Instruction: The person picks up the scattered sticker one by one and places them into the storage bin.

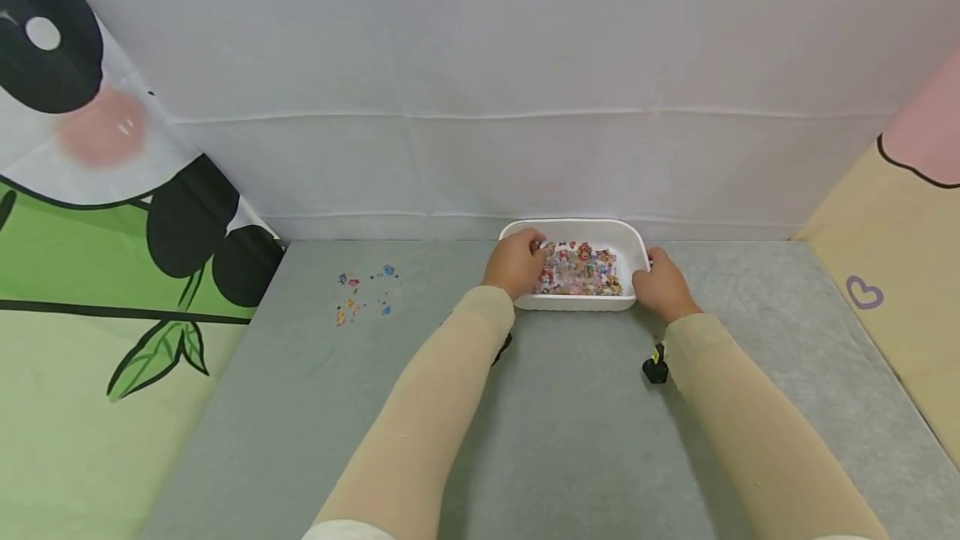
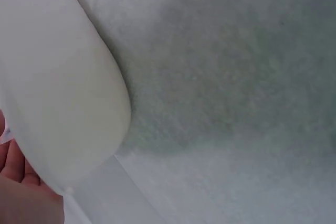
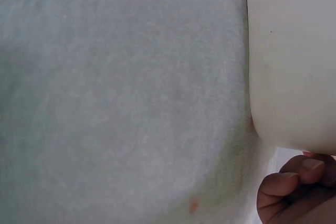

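A white rectangular tray [image 1: 577, 303] stands at the back of the grey table, holding a heap of small colourful sticker-like pieces [image 1: 581, 269]. My right hand [image 1: 663, 286] grips the tray's right end, thumb at the rim; in the right wrist view its fingers [image 3: 281, 184] are curled beside the tray corner. Over the tray's left end reaches my left hand [image 1: 516, 263], its fingers curled inside the rim. A small pale, see-through piece [image 2: 7, 135] shows between its thumb and fingers in the left wrist view. Most of that hand is hidden behind the tray wall there.
Several small colourful pieces [image 1: 349, 307] lie in loose groups on the table [image 1: 360, 407], left of the tray. Right behind the tray hangs a white cloth wall [image 1: 450, 165]. Printed cloths [image 1: 90, 390] flank the table on both sides.
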Demonstrator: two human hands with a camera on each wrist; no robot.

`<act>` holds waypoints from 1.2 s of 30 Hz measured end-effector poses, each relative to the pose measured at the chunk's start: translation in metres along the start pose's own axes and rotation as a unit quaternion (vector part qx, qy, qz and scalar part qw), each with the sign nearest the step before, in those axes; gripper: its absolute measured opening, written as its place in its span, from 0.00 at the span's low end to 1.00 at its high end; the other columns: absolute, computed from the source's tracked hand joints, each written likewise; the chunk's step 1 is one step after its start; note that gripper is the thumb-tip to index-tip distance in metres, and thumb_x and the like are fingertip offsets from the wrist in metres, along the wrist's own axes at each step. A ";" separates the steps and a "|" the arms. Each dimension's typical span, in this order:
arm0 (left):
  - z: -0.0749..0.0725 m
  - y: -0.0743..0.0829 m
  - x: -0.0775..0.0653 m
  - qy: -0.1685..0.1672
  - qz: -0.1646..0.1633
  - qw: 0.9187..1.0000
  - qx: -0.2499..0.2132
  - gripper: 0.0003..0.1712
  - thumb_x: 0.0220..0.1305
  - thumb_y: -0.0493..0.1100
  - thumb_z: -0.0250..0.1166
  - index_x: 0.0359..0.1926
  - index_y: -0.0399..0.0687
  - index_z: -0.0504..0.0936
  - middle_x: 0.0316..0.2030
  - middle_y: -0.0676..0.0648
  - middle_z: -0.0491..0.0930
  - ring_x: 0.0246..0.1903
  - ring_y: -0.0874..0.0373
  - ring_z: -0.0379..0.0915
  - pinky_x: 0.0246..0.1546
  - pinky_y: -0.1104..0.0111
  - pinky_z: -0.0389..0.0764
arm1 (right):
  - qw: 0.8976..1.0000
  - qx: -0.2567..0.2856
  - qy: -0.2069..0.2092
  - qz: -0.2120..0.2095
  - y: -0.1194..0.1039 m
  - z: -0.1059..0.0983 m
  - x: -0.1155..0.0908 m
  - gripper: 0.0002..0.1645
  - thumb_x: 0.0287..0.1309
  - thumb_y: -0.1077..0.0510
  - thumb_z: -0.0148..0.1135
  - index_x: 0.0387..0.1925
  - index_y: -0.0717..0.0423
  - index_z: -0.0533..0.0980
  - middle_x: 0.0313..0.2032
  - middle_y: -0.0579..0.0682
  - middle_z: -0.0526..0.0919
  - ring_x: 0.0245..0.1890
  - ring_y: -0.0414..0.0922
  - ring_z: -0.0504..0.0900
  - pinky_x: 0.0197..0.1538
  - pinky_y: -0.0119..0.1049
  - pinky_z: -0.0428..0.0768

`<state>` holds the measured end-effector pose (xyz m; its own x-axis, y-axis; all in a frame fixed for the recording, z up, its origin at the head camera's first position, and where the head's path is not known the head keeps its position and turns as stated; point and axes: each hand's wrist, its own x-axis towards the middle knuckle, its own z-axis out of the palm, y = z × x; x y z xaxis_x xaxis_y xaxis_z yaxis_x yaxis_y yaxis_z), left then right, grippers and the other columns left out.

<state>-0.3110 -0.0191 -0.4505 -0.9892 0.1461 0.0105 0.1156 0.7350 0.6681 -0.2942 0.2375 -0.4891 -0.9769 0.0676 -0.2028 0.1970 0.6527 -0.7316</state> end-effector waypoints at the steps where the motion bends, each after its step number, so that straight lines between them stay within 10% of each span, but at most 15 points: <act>1: -0.001 -0.001 0.000 0.008 0.004 1.000 0.013 0.17 0.77 0.44 0.61 0.62 0.47 0.81 0.42 0.50 0.82 0.35 0.58 0.78 0.42 0.64 0.79 | 1.000 0.001 0.000 0.000 0.000 0.000 0.000 0.35 0.69 0.59 0.41 0.74 0.70 0.55 0.67 0.72 0.66 0.63 0.65 0.69 0.66 0.62 0.68; 9: -0.007 -0.007 -0.002 0.046 -0.001 0.998 0.030 0.17 0.79 0.44 0.59 0.62 0.46 0.81 0.51 0.48 0.82 0.48 0.56 0.78 0.52 0.62 0.79 | 1.000 0.001 -0.002 -0.008 0.001 -0.001 -0.001 0.35 0.69 0.59 0.40 0.74 0.71 0.55 0.67 0.73 0.65 0.63 0.65 0.69 0.67 0.62 0.67; 20: -0.010 -0.027 -0.005 0.098 0.057 0.993 0.043 0.11 0.76 0.44 0.58 0.36 0.50 0.83 0.30 0.52 0.80 0.28 0.56 0.74 0.33 0.62 0.76 | 1.000 -0.009 0.001 -0.009 0.001 -0.001 -0.001 0.35 0.69 0.59 0.41 0.73 0.71 0.55 0.66 0.72 0.67 0.62 0.64 0.69 0.67 0.61 0.66; 36: -0.063 -0.114 -0.006 0.097 -0.022 0.994 0.047 0.09 0.75 0.44 0.59 0.40 0.47 0.83 0.32 0.49 0.82 0.31 0.52 0.76 0.35 0.60 0.77 | 1.000 -0.012 -0.002 -0.010 0.002 -0.001 0.000 0.35 0.69 0.58 0.40 0.73 0.72 0.55 0.65 0.73 0.67 0.61 0.65 0.70 0.66 0.62 0.67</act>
<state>-0.3237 -0.1452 -0.4802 -0.9911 -0.0107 0.1323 0.0713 0.7978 0.5987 -0.2935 0.2395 -0.4896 -0.9800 0.0511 -0.1922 0.1761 0.6716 -0.7196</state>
